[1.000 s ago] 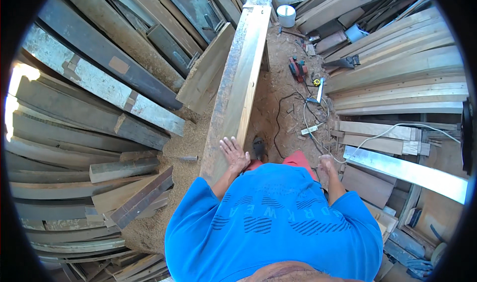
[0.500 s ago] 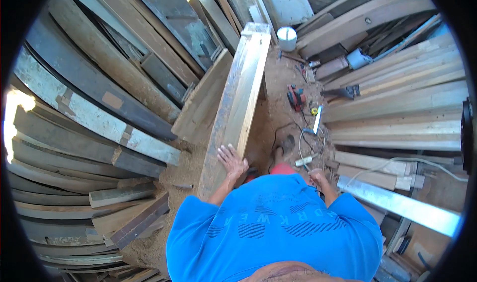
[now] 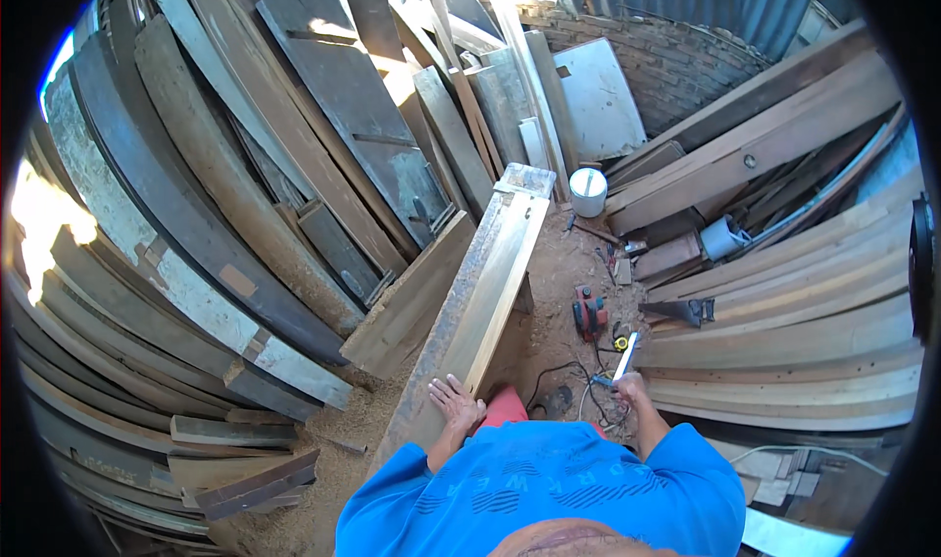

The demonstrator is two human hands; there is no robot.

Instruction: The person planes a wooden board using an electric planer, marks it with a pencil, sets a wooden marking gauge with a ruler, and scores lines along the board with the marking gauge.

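Note:
My left hand (image 3: 456,405) lies with fingers spread on a pale plank (image 3: 497,280) and the worn bench top beneath it. The plank runs lengthwise away from me. My right hand (image 3: 630,387) is low on the right, its fingers closed at the corner of a try square with a bright blade (image 3: 626,354) and a blue handle (image 3: 601,380). The fingertips are partly hidden. Just beyond the hand sits a yellow tape measure (image 3: 620,343). A red-and-black power tool (image 3: 589,314) rests on the dusty ground, its dark cord curling toward me.
A handsaw (image 3: 678,310) lies on boards (image 3: 784,346) stacked at the right. Further off are a white bucket (image 3: 588,192) and a hammer (image 3: 594,229). Many long planks (image 3: 211,179) lean along the left. Loose cords cross the ground near my feet.
My right hand has moved forward from beside my body to the try square. My left hand stays on the plank. The view has tilted up, showing more of the far wall.

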